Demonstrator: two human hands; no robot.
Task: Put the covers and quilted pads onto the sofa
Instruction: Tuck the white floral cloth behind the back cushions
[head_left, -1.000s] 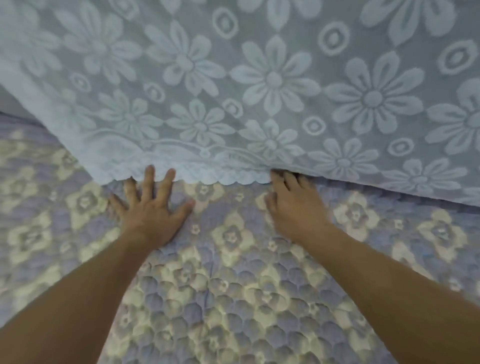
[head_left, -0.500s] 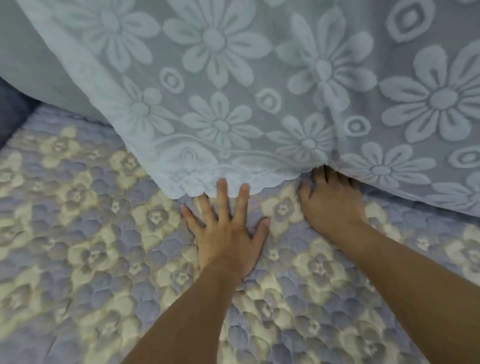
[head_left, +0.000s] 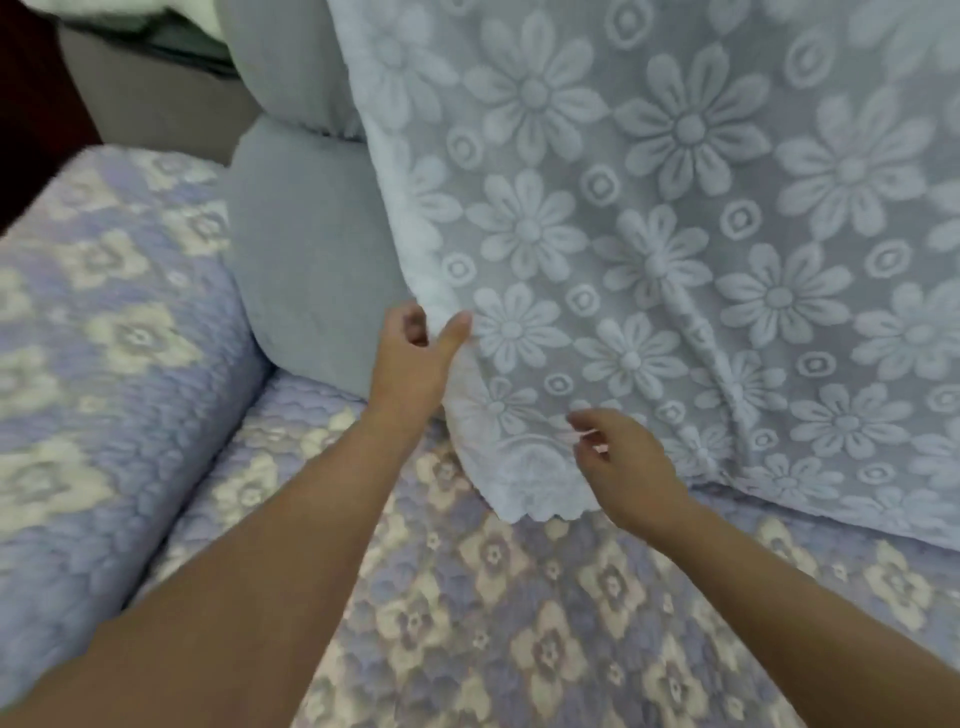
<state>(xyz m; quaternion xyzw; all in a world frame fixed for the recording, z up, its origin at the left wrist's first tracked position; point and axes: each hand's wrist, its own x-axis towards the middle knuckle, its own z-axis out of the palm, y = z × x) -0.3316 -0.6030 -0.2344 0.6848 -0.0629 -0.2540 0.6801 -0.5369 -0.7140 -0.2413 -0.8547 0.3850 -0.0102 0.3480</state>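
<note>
A pale blue lace cover with raised daisy flowers hangs down the sofa's backrest, its scalloped lower corner resting on the seat. My left hand pinches the cover's left edge between thumb and curled fingers, beside a bare grey back cushion. My right hand is lower, fingers curled, pinching the lace near the bottom corner. A lilac quilted pad with cream flower patches lies on the seat under both forearms.
A second lilac quilted pad is draped over the left armrest. Behind it stand a grey sofa part and some white fabric at the top left corner. A dark gap shows at the far left.
Both hands have lifted off the seat pad, where they pressed flat at the cover's hem, and now pinch the cover's left edge and corner. The view has swung left to the armrest.
</note>
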